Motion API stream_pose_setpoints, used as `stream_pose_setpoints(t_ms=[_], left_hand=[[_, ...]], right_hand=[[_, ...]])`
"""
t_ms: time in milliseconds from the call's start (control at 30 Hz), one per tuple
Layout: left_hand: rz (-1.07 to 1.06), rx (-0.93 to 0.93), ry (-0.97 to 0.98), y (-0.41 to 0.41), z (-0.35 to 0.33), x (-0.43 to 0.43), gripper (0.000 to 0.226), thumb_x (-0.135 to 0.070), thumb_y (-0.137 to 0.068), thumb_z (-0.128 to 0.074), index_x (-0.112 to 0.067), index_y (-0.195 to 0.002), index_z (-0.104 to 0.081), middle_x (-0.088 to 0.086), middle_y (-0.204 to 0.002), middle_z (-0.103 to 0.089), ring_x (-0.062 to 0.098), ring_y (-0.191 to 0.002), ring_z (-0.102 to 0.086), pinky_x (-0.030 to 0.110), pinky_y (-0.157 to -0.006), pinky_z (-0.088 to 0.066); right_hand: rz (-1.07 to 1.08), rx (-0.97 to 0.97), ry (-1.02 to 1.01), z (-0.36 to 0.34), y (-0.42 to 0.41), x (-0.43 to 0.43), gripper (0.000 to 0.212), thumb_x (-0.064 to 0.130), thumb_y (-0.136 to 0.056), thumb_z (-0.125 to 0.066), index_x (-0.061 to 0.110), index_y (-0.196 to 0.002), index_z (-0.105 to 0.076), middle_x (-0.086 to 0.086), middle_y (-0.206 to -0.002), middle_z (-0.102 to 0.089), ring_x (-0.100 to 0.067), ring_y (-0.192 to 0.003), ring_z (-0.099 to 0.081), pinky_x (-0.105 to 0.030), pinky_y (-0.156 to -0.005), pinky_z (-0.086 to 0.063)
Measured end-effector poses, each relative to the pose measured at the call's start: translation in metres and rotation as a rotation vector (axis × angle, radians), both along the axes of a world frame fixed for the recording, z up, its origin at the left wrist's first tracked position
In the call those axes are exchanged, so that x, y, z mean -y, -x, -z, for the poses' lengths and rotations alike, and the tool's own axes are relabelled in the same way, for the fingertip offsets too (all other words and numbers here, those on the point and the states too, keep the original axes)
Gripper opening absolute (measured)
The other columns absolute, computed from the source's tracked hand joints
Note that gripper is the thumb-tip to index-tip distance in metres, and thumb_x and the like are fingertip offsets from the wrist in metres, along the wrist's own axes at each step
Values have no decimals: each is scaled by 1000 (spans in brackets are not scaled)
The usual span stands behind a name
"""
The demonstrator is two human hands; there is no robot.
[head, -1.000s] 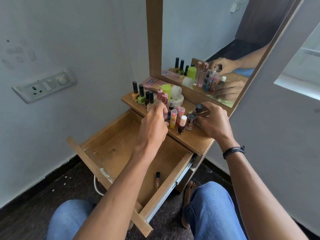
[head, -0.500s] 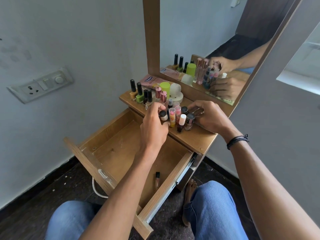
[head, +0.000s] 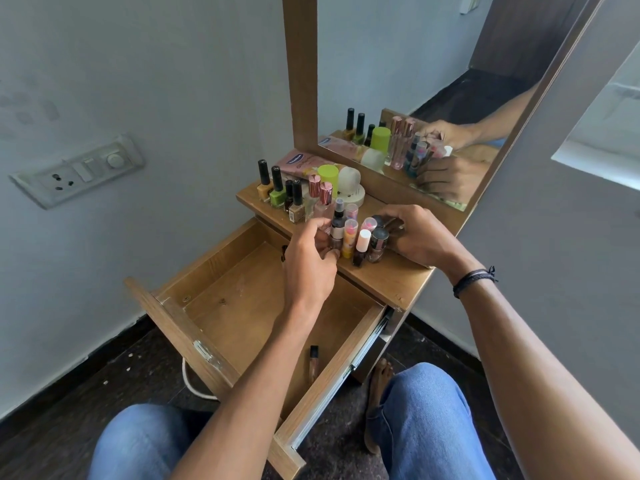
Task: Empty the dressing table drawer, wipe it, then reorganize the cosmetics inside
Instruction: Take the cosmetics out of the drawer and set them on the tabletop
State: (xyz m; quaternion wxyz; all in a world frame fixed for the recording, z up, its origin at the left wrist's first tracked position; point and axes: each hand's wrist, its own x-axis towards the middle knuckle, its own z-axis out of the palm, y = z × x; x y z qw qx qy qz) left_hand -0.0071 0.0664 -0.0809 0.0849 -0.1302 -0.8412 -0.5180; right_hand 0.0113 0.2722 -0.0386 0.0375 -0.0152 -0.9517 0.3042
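The left hand (head: 308, 263) has just set a small dark bottle (head: 335, 244), still pinched, among the cosmetics (head: 349, 235) on the surface (head: 391, 277) behind the drawer (head: 221, 299), the right hand (head: 420, 239) curls its grip round a dark-capped jar (head: 379, 221), and one tube (head: 313, 363) left inside suggests emptying is nearly done.

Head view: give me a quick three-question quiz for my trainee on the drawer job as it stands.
1. True or false: the drawer is completely empty.
2. Where are the left hand and right hand? A) inside the drawer B) at the bottle cluster on the tabletop C) on the mirror glass
3. Fill in: the tall cap beside the white jar is ___ green.
Key: 1 false, a slim tube lies in it; 2 B; 3 lime.
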Motion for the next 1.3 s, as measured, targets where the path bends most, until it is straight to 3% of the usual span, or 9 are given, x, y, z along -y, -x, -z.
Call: stream_pose_setpoints(t_ms=[333,500,633,767,867,933,1067,1200,1300], left_hand=[[-19,4,-51,-2,6,6,48,3,-83,-76,-19,-123,-63,-2,-115,-68,10,-102,-67,29,-83,-61],[14,22,-84,-8,5,11,48,5,-84,-75,-17,-124,-63,-1,-114,-67,9,-99,-67,25,-78,-61],[1,35,-103,-15,8,24,46,4,-85,-75,-17,-124,-63,-1,-112,-66,8,-98,-67,16,-76,-58],[-59,112,-23,-21,15,52,39,-2,-87,-75,-22,-118,-65,-5,-107,-67,6,-94,-66,13,-71,-55],[-22,262,144,-19,23,76,32,-8,-88,-74,-28,-111,-66,-11,-104,-65,4,-90,-66,18,-68,-50],[29,345,294,-19,30,86,29,-11,-89,-74,-33,-105,-65,-13,-102,-65,7,-89,-66,27,-73,-52],[84,439,471,-29,47,88,28,-9,-96,-61,-35,-106,-65,-11,-102,-67,12,-91,-67,37,-82,-58],[59,433,599,-30,57,89,31,-9,-98,-53,-34,-111,-64,-9,-104,-69,17,-95,-65,39,-85,-57],[-5,439,605,-26,59,93,32,-9,-98,-51,-34,-113,-64,-9,-102,-69,17,-92,-64,32,-74,-54]], right_hand=[[49,-43,52,2,-2,4,47,-3,-82,-74,20,-123,-72,6,-103,-73,7,-87,-62,2,-74,-42],[164,-108,109,5,-10,10,52,-9,-84,-68,19,-128,-69,8,-102,-72,0,-92,-66,-14,-87,-54],[358,-327,210,5,-29,17,43,-3,-89,-69,17,-127,-70,11,-96,-72,1,-91,-68,-22,-91,-56],[534,-626,270,8,-69,40,28,1,-88,-64,16,-109,-75,3,-95,-74,-8,-83,-70,-26,-80,-58],[406,-686,221,15,-94,75,23,-6,-87,-63,11,-99,-74,2,-95,-72,-11,-80,-68,-20,-73,-55],[230,-560,171,24,-101,99,20,-2,-90,-65,12,-101,-74,4,-96,-71,-11,-82,-66,-22,-74,-55],[-47,-36,-146,43,-90,137,15,24,-95,-62,20,-104,-72,7,-104,-67,-14,-95,-64,-28,-81,-54],[-89,225,-453,57,-77,168,15,18,-95,-55,12,-103,-67,-9,-104,-70,-30,-103,-66,-41,-90,-51],[-49,287,-515,68,-72,179,21,10,-97,-50,12,-111,-65,-10,-109,-72,-31,-105,-68,-40,-91,-49]])
